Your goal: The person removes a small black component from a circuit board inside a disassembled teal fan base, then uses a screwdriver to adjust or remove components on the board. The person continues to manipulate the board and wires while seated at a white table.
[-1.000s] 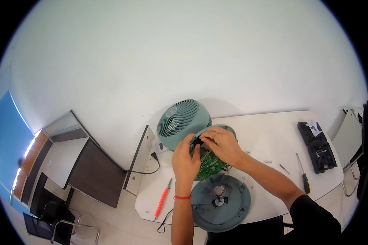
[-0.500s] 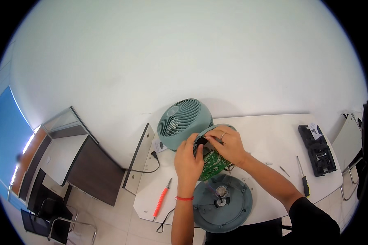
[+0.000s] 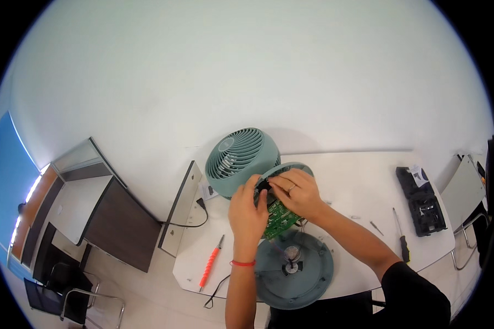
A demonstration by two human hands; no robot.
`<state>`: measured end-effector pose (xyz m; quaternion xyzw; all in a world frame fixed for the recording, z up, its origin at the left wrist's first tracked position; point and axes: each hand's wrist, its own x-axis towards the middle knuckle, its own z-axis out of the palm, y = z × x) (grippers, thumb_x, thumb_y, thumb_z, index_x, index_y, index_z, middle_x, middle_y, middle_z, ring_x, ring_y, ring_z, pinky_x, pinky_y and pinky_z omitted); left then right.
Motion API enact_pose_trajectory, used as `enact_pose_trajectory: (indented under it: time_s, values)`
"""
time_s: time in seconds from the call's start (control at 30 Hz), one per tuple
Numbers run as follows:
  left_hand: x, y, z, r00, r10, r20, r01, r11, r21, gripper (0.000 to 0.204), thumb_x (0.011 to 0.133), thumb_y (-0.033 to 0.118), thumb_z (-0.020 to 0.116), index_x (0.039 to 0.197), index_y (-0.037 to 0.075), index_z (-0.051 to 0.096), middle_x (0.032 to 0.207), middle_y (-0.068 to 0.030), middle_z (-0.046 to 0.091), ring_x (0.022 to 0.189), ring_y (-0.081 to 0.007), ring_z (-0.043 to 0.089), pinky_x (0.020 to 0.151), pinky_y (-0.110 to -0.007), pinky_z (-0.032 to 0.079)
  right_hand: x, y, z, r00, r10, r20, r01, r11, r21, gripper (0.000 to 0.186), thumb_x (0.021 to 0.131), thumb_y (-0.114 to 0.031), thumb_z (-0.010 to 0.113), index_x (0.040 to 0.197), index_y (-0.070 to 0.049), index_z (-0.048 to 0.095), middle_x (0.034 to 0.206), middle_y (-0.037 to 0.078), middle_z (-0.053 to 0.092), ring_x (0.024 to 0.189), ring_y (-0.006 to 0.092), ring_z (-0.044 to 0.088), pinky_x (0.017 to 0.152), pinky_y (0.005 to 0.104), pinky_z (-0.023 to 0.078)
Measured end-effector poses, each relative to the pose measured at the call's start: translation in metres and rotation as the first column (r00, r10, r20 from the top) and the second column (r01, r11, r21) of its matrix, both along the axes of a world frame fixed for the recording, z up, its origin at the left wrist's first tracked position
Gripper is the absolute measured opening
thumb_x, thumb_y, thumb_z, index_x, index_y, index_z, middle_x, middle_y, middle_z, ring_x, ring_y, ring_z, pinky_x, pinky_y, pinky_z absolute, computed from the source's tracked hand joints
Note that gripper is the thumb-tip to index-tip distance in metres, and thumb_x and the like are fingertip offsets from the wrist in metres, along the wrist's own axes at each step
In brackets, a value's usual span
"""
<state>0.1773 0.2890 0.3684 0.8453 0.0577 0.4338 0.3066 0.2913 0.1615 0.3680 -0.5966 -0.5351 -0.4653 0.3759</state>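
A grey-green electric fan (image 3: 242, 159) rests on the table with its round grille tilted up to the left. In front of it, my two hands meet at a curved grey-green housing (image 3: 296, 166). My left hand (image 3: 247, 216) is closed on its left side, thumb inward. My right hand (image 3: 299, 192) pinches at a dark part inside the rim; the fingers hide what exactly it holds. Below them a green circuit board (image 3: 280, 220) hangs tilted, with wires running down. Nearest me lies a round grey-green base (image 3: 315, 279), its inside up, with a round metal part (image 3: 292, 253) at the middle.
Left on the table are an orange-handled screwdriver (image 3: 209, 266) and a black plug with cord (image 3: 201, 203). To the right lie a black-and-yellow screwdriver (image 3: 404, 249), a small bit (image 3: 377, 227) and an open black tool case (image 3: 425, 208). A desk (image 3: 121, 225) and chair stand beyond the left side.
The whole view has shifted slightly. Both hands stay at the housing, with only small finger movements around the dark part.
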Motion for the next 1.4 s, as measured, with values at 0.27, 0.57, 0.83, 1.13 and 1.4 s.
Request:
enact_pose_trajectory:
  time_s: [0.27,0.57,0.83,1.13,1.4]
  values:
    - [0.007,0.003,-0.008,0.999,-0.014,0.051,0.014,1.0,0.008,0.032,0.094,0.014,0.068,0.126,0.014,0.064,0.093,-0.014,0.064,0.087,-0.0387,0.063,0.074,-0.048,0.049,0.0,0.002,-0.001,0.996,-0.013,-0.092,0.014,1.0,0.002,0.014,0.082,-0.004,0.078,0.095,-0.005,0.07,0.089,0.008,0.067,0.077,0.0276,0.065,0.069,0.0371,0.052]
    - [0.005,0.002,-0.008,0.998,-0.007,0.057,0.007,1.0,-0.003,0.033,0.094,0.015,0.069,0.127,0.015,0.065,0.095,-0.0121,0.065,0.09,-0.0366,0.063,0.077,-0.047,0.05,-0.008,0.001,0.001,0.949,-0.021,-0.315,-0.011,0.995,-0.099,0.007,0.087,-0.007,0.073,0.093,-0.006,0.069,0.086,0.007,0.062,0.076,0.0276,0.058,0.071,0.0393,0.046]
    - [0.004,0.003,-0.009,0.999,0.004,0.043,-0.004,1.0,0.014,0.035,0.094,0.015,0.069,0.128,0.014,0.063,0.098,-0.0116,0.065,0.093,-0.0358,0.063,0.078,-0.047,0.05,-0.014,0.003,-0.001,0.897,-0.036,-0.44,0.001,0.997,-0.079,0.006,0.09,-0.01,0.071,0.093,-0.006,0.069,0.087,0.007,0.064,0.077,0.0274,0.059,0.073,0.0389,0.044]
    - [0.003,0.003,-0.008,1.0,0.008,0.019,-0.008,1.0,0.0,0.035,0.094,0.016,0.069,0.128,0.015,0.063,0.097,-0.0125,0.065,0.092,-0.037,0.064,0.077,-0.047,0.05,-0.016,0.003,0.0,0.919,-0.073,-0.388,0.042,0.995,-0.088,0.006,0.091,-0.01,0.07,0.095,-0.005,0.07,0.088,0.007,0.066,0.078,0.0277,0.059,0.073,0.0383,0.043]
    - [0.004,0.003,-0.01,1.0,0.012,0.023,-0.011,1.0,-0.002,0.035,0.094,0.015,0.069,0.128,0.015,0.064,0.098,-0.012,0.065,0.093,-0.0366,0.064,0.079,-0.047,0.051,-0.021,0.005,0.002,0.924,-0.083,-0.374,0.076,0.997,-0.035,0.006,0.09,-0.011,0.073,0.094,-0.006,0.072,0.081,0.004,0.068,0.068,0.0214,0.06,0.072,0.0354,0.042]
